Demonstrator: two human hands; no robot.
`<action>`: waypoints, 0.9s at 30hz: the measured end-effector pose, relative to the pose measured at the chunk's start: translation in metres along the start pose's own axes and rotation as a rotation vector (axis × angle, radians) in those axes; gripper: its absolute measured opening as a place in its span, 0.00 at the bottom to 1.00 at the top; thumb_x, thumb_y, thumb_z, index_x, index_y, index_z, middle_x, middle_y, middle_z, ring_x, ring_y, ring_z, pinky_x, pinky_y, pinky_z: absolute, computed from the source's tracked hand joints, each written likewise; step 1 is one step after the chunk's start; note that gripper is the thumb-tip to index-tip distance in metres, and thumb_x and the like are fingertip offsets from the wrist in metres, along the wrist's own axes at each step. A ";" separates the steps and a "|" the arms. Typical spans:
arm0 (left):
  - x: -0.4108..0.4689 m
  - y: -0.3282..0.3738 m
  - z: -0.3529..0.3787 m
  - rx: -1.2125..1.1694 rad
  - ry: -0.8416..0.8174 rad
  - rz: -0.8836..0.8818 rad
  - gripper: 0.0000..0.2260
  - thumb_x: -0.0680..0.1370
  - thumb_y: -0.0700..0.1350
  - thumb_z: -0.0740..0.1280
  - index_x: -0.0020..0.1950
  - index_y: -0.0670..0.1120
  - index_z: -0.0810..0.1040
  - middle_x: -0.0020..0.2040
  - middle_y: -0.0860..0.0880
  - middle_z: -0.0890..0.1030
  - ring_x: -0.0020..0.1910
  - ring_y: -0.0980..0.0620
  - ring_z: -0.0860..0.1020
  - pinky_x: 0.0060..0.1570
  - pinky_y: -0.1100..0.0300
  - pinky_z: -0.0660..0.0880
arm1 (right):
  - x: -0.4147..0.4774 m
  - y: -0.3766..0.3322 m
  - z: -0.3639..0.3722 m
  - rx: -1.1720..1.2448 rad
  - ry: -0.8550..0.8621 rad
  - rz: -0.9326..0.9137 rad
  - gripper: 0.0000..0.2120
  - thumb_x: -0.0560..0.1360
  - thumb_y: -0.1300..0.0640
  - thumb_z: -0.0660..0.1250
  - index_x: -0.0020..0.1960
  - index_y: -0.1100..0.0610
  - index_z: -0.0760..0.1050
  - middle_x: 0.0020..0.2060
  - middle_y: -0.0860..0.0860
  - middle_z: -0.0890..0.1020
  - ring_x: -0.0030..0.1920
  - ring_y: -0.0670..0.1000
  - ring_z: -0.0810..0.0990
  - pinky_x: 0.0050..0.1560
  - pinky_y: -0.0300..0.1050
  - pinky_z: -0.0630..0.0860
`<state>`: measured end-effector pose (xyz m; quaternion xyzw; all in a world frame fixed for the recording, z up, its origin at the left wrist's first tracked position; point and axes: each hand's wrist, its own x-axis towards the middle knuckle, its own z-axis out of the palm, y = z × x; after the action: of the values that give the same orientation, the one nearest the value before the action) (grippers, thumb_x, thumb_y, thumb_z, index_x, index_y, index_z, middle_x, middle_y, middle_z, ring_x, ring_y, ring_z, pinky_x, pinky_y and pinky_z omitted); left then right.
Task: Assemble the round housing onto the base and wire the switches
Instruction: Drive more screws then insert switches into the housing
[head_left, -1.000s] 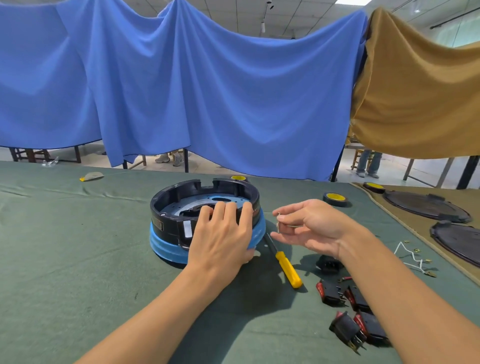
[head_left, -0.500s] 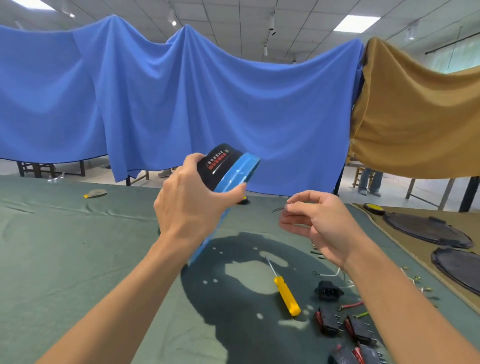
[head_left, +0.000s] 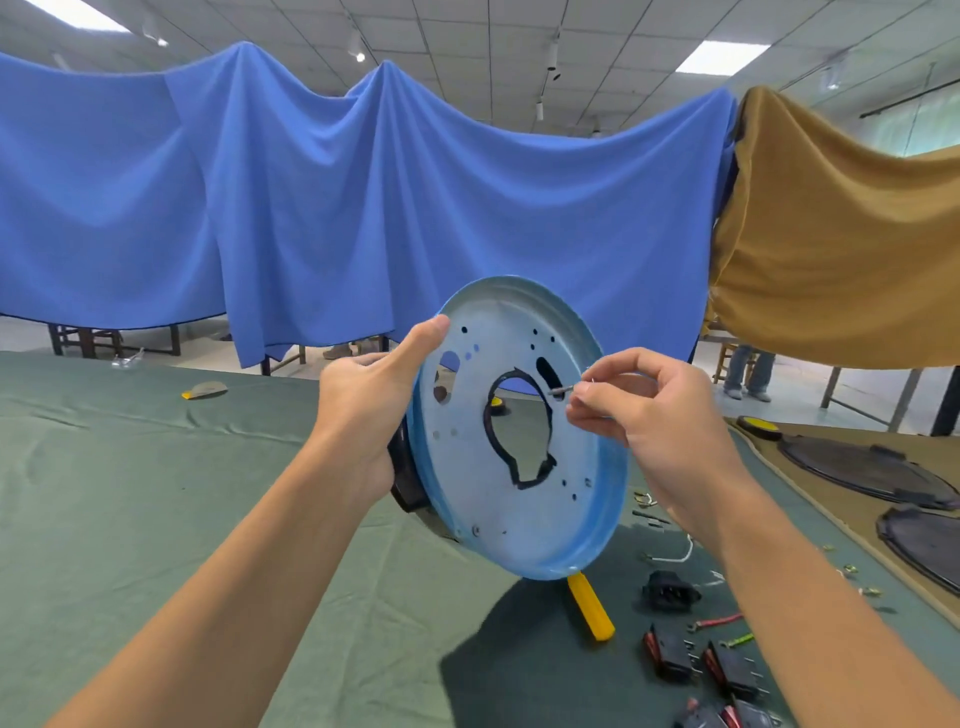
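Observation:
My left hand (head_left: 371, 410) grips the round assembly at its left rim and holds it up on edge above the table. The blue base (head_left: 467, 467) faces me with its underside, which has a large black-rimmed central hole and several small holes. The black round housing (head_left: 404, 475) shows only as a sliver behind the base. My right hand (head_left: 639, 410) pinches a small screw (head_left: 562, 388) whose tip sits at a slot right of the central hole. Red-and-black switches (head_left: 670, 652) lie on the cloth at lower right.
A yellow-handled screwdriver (head_left: 591, 605) lies on the green cloth below the base. A black socket part (head_left: 667, 590), a white wire (head_left: 675, 553) and small coloured wires lie to the right. Dark round plates (head_left: 857, 467) rest on the brown mat at far right. Yellow-topped discs sit further back.
My left hand lifted the assembly off the table and turned it so the underside faces me. My right hand moved the screw up to the base.

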<state>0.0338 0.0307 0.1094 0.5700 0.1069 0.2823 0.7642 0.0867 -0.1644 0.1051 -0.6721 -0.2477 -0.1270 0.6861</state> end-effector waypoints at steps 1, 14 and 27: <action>0.000 -0.002 0.001 -0.024 -0.022 -0.027 0.18 0.66 0.55 0.78 0.20 0.51 0.79 0.30 0.49 0.83 0.25 0.49 0.80 0.26 0.58 0.76 | -0.001 -0.002 0.002 -0.020 0.006 -0.036 0.02 0.72 0.67 0.71 0.42 0.62 0.78 0.33 0.55 0.84 0.37 0.53 0.85 0.44 0.46 0.81; -0.019 -0.005 0.018 -0.015 -0.187 -0.199 0.29 0.58 0.59 0.79 0.49 0.39 0.85 0.44 0.40 0.86 0.37 0.42 0.84 0.46 0.42 0.82 | -0.010 -0.008 0.037 -0.316 0.087 -0.382 0.04 0.73 0.59 0.72 0.44 0.50 0.81 0.36 0.40 0.83 0.40 0.40 0.82 0.47 0.38 0.78; -0.023 -0.004 0.022 -0.031 -0.180 -0.221 0.35 0.59 0.59 0.79 0.55 0.35 0.82 0.44 0.38 0.86 0.35 0.42 0.82 0.45 0.40 0.80 | -0.004 -0.006 0.042 -0.604 0.132 -0.577 0.06 0.75 0.63 0.68 0.46 0.57 0.83 0.37 0.49 0.85 0.38 0.48 0.81 0.44 0.44 0.75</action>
<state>0.0270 -0.0003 0.1091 0.5659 0.0957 0.1457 0.8058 0.0732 -0.1241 0.1074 -0.7364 -0.3330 -0.4236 0.4092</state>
